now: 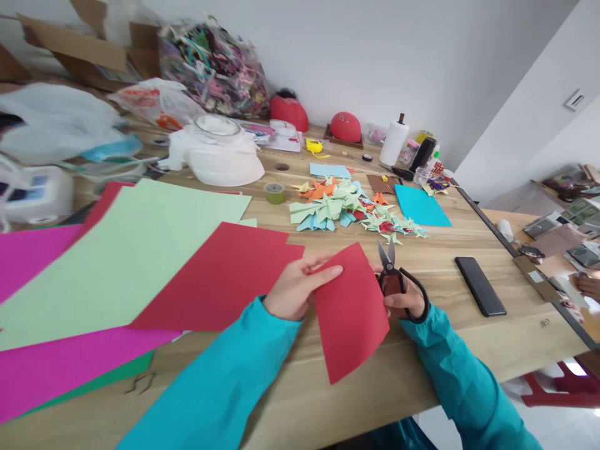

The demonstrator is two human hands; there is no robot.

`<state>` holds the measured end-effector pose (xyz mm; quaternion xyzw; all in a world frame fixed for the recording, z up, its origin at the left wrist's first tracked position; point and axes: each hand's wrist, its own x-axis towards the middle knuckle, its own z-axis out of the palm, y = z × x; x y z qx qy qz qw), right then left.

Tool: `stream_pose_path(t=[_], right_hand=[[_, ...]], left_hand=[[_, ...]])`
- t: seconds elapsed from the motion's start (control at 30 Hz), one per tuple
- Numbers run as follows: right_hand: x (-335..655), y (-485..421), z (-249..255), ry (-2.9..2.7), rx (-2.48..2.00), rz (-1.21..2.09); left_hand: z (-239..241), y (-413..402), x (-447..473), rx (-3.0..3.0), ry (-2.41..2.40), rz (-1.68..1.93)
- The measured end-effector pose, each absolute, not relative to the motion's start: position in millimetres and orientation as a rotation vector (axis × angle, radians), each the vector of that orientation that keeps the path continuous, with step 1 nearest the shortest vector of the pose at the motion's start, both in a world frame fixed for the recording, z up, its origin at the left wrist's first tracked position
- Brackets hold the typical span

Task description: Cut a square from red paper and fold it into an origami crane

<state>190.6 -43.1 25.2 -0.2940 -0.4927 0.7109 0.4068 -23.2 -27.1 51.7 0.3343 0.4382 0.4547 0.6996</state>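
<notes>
My left hand point(297, 287) pinches the upper left edge of a small red paper sheet point(351, 312), held above the wooden table point(469, 350). At the sheet's right edge, my right hand point(407, 299) grips black-handled scissors point(390, 269); the blades point up and away and are nearly closed. Both sleeves are teal. To the left, touching nothing I hold, a larger red sheet point(220, 278) lies flat.
Large pale green point(122, 256), magenta point(70, 369) and green sheets lie on the left. A pile of folded paper shapes point(347, 209), a cyan sheet point(422, 206), a black phone point(480, 285), a tape roll point(274, 192), white containers point(220, 153) and bags stand farther back. Another person's hand point(589, 286) shows at far right.
</notes>
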Motion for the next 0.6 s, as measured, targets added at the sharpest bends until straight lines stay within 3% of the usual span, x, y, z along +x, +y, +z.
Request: stream_pose_path(t=[0.27,0.6], right_hand=[[181.9,-40.8,26.7,-1.258,-0.9,1.525],[184.8,-35.5,27.3,-1.282,-1.181,1.092]], left_hand=[[11.0,-15.1,-30.5,0.83,1.18,1.35],[8.2,-9.9,-37.5,0.885,1.209,1.396]])
